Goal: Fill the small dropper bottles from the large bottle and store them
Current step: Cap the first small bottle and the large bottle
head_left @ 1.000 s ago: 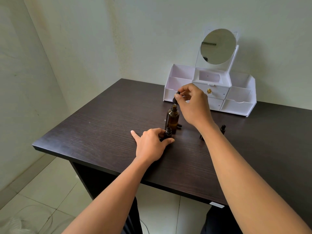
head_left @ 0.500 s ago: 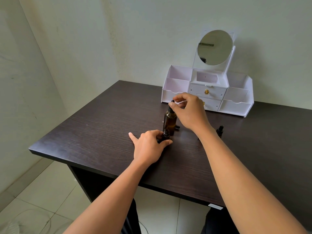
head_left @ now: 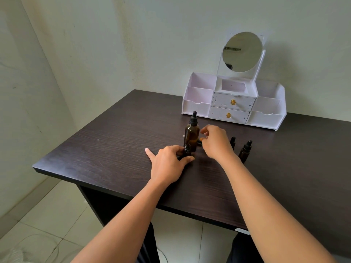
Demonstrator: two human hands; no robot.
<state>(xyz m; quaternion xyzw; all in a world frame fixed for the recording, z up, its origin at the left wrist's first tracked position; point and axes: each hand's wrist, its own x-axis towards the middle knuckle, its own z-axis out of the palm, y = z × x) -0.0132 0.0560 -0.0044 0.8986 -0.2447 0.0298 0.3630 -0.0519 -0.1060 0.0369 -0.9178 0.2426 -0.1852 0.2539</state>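
A large amber bottle (head_left: 192,134) stands upright mid-table with its black dropper cap on. Just in front of it, a small dark bottle (head_left: 187,149) stands with no cap, and my left hand (head_left: 168,164) grips it between thumb and fingers on the dark table (head_left: 114,149). My right hand (head_left: 214,141) hovers low just right of the large bottle, fingers apart and curled, holding nothing. A small dark cap-like piece (head_left: 199,142) lies by its fingertips, mostly hidden. Two capped small dropper bottles (head_left: 245,150) (head_left: 232,141) stand behind my right wrist.
A white desk organizer (head_left: 197,108) with open side compartments, two gold-knobbed drawers and a round mirror (head_left: 242,52) stands at the back against the wall. The table's left and front edges drop to a tiled floor.
My right hand lowered the dropper into the large bottle, let go of it, and dropped down to the bottle's right side. My left hand kept its hold on the small bottle.
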